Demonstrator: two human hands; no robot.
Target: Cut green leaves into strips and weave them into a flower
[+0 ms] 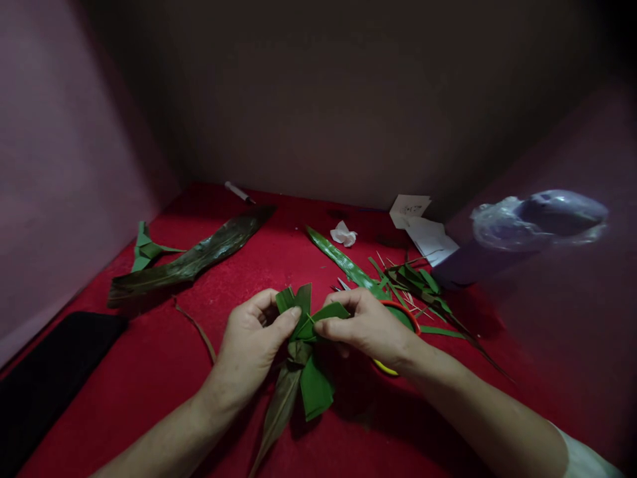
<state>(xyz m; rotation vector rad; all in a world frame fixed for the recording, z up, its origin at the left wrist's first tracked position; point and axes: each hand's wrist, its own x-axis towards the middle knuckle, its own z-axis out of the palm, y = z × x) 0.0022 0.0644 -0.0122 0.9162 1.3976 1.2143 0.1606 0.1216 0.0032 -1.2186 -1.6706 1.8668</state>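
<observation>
**Head view: left hand [253, 345] and right hand [368, 328] pinch a folded leaf piece [306, 318]**

At the far left a flat black pad [50, 372] lies on the red counter [164, 358]. Beyond it a small folded leaf [144, 251] touches a long dark leaf [189, 262], and a pen [239, 192] lies by the back wall.

The left hand is closed in a pinch, thumb on top and fingers curled behind, clamped where the strips cross. The leaf piece sits low in the middle, between the two hands and just above the counter. It is made of bright green strips folded into short upright tabs and a loop. A broad green tab hangs below, and a long brownish blade trails toward the viewer. The right hand is closed too, thumb and forefinger nipping the end of the looped strip.

As I judge it, the fold goes best if the left pinch holds the crossing firm. The right can then draw the strip snug, without creasing it or splitting it along the grain.

Partly under the right hand lies a red-rimmed ring [405, 312]; what it is I cannot tell. Behind it are a crumpled tissue [343, 234], a long green strip [343, 262], a heap of leaf scraps [418, 282] and paper cards [421, 222]. At the far right is a blurred, plastic-wrapped purple object [537, 219].
</observation>
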